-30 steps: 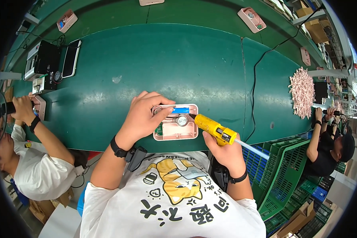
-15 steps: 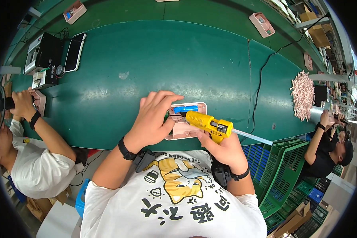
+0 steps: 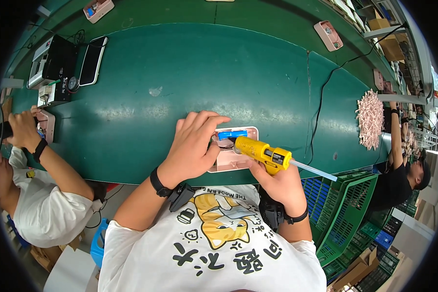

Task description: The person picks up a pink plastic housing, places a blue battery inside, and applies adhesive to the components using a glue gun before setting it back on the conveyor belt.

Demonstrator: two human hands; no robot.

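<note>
Close to the near edge of the green bench lies an open pink plastic case (image 3: 234,162). A blue cylindrical battery (image 3: 232,135) sits along its far side, with thin wires beside it. My left hand (image 3: 193,144) covers the left end of the case and holds it, thumb on the near side and fingers over the far rim. In my right hand (image 3: 281,184) is a yellow hot glue gun (image 3: 258,150), its nozzle pointing into the case just below the battery. A translucent glue stick (image 3: 316,171) sticks out of its back. My left hand hides part of the interior.
A pile of small pale pink parts (image 3: 370,119) lies at the right, beyond a black cable (image 3: 318,114). At left are a black device (image 3: 58,68) and a tablet (image 3: 93,61). Similar pink cases (image 3: 328,35) rest on the far strip. Green crates (image 3: 348,209) stand lower right; co-workers sit on both sides.
The case, my hands and the glue gun sit slightly farther right in view. Pink cases on the far strip have shifted right. The co-worker at right has stretched an arm forward.
</note>
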